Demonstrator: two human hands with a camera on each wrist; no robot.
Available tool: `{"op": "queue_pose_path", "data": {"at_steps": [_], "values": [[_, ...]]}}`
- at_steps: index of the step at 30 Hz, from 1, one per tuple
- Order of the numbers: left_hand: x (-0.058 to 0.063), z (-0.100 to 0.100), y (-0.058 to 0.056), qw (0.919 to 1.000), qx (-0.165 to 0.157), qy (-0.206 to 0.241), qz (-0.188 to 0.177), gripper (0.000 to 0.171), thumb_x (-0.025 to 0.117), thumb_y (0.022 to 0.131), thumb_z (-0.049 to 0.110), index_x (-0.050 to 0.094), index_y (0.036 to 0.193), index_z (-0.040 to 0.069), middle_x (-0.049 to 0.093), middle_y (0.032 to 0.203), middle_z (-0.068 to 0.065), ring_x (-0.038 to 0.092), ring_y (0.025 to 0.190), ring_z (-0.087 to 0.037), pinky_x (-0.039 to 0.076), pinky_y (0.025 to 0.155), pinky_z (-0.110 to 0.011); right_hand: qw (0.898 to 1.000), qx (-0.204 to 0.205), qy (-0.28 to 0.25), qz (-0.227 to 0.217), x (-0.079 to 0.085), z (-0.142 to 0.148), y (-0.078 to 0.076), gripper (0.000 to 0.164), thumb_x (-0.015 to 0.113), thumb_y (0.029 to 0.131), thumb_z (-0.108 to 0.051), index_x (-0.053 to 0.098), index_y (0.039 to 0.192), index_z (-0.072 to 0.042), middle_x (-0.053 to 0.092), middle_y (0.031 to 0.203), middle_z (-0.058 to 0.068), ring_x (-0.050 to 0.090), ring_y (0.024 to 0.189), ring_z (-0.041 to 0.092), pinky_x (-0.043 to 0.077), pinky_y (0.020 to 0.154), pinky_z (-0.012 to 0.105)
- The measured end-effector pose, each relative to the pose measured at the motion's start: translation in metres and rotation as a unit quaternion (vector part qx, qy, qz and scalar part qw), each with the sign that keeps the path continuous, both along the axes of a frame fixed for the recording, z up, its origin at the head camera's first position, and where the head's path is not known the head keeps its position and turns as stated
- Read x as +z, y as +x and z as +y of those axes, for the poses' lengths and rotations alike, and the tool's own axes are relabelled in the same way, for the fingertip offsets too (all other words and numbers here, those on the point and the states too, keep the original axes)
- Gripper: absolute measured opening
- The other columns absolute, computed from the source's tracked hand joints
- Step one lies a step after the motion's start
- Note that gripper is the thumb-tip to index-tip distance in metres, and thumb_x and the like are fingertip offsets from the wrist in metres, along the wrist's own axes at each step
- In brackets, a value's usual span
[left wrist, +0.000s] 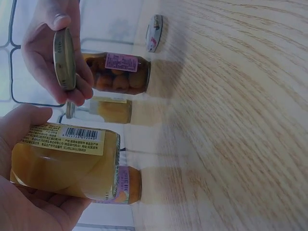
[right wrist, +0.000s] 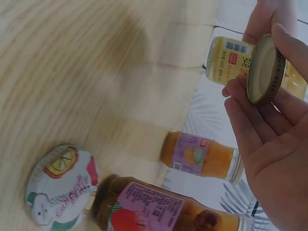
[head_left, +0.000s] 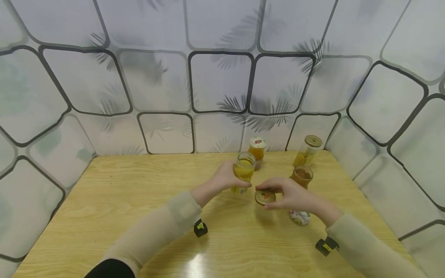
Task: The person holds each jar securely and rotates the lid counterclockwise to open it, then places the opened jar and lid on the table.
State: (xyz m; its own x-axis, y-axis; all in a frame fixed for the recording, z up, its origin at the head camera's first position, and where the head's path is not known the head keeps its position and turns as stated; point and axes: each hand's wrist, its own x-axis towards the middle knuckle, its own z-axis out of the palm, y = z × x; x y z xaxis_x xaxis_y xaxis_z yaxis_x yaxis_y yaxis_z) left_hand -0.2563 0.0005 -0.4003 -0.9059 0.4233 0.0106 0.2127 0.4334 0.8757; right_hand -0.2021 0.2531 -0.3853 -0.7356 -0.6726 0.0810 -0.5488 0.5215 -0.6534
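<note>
Landmark for all places: the open glass jar of yellow fruit with a yellow label (head_left: 244, 172).

Left hand (head_left: 226, 179): fingers and thumb wrapped round that jar, which appears lifted clear of the pale yellow wood-grain surface (head_left: 101, 197). Mouth uncovered. Right hand (head_left: 293, 195): thumb and fingers pinch the round gold metal lid (head_left: 265, 197) at its rim, just right of the landmark and apart from it.

Technique, my judgement: I would keep the landmark upright, since its contents could slop, and hold the lid by its edge only. If lid and mouth are to meet, I'd level the lid first; a tilted start could cross the thread. The left grip should stay firm without squeezing.

Surface: a glass jar of orange fruit with a purple label (right wrist: 199, 156), capped, stands behind the landmark. To its right is an uncovered glass jar of dark round fruit (right wrist: 149, 204); farther back on that side, a clear jar with a gold lid (head_left: 304, 158). A white fruit-printed lid (head_left: 299, 217) lies right of the landmark, nearer the person.

Room: pale walls (head_left: 222, 85) with grey rounded outlines and leaf patterns, behind the landmark and at both sides.
</note>
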Motion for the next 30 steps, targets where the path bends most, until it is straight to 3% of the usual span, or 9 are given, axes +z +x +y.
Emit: {"op": "queue_pose_path", "data": {"at_steps": [12,22,30], "values": [[-0.009,0.009,0.001,0.9996,0.010,0.015,-0.021,0.051,0.095,0.074,0.011,0.070,0.117,-0.001,0.077,0.106,-0.013,0.068,0.087,-0.015,0.059,0.083,-0.027,0.999,0.000,0.026,-0.018,-0.025,0.001,0.008,0.054,0.088,0.089,-0.026,0.070,0.135,-0.005,0.072,0.136,0.013,0.069,0.125,0.030,0.059,0.105,0.042],[-0.019,0.012,0.000,0.9994,0.025,0.006,-0.024,0.051,0.097,0.072,0.015,0.070,0.113,0.002,0.075,0.101,-0.009,0.064,0.084,-0.015,0.056,0.081,-0.028,0.998,0.012,0.043,-0.043,-0.037,-0.001,0.013,0.054,0.088,0.089,-0.029,0.071,0.135,-0.006,0.073,0.136,0.011,0.069,0.125,0.029,0.058,0.107,0.040],[-0.030,0.015,0.001,0.9987,0.034,-0.006,-0.037,0.061,0.098,0.075,0.019,0.068,0.125,0.002,0.075,0.114,-0.011,0.069,0.100,-0.021,0.059,0.097,-0.039,0.997,0.027,0.063,-0.027,-0.047,-0.006,0.018,0.053,0.090,0.086,-0.028,0.073,0.132,-0.008,0.074,0.132,0.009,0.071,0.122,0.025,0.059,0.105,0.039]]}}
